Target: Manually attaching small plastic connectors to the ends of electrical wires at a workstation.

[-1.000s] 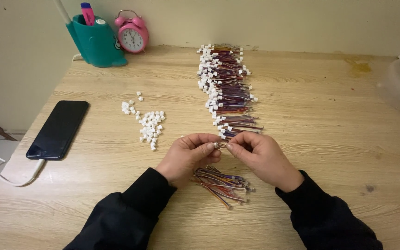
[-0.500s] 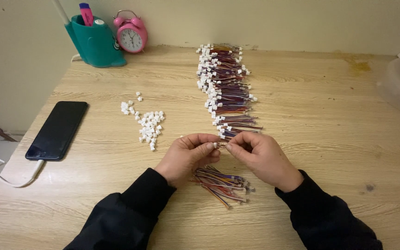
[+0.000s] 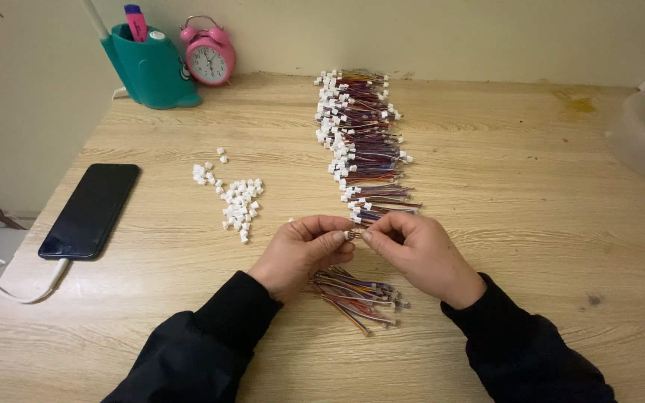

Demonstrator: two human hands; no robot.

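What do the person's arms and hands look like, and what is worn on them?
Both arms wear long black sleeves of soft, matte cloth that end at the wrists. The left hand and the right hand are bare: no gloves, and no rings or watch can be seen. The sleeves show no markings.

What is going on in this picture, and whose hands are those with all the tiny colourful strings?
The picture comes from a camera on a person's head, looking down at a wooden desk. The left hand and right hand are that person's own, and together they pinch a small white plug between their fingertips. Under the hands lies a little bundle of coloured wires. Behind them runs a long row of wires with white plugs. To the left sits a pile of loose white plugs, then a black phone on a cable. At the back stand a teal pen holder and a pink alarm clock.
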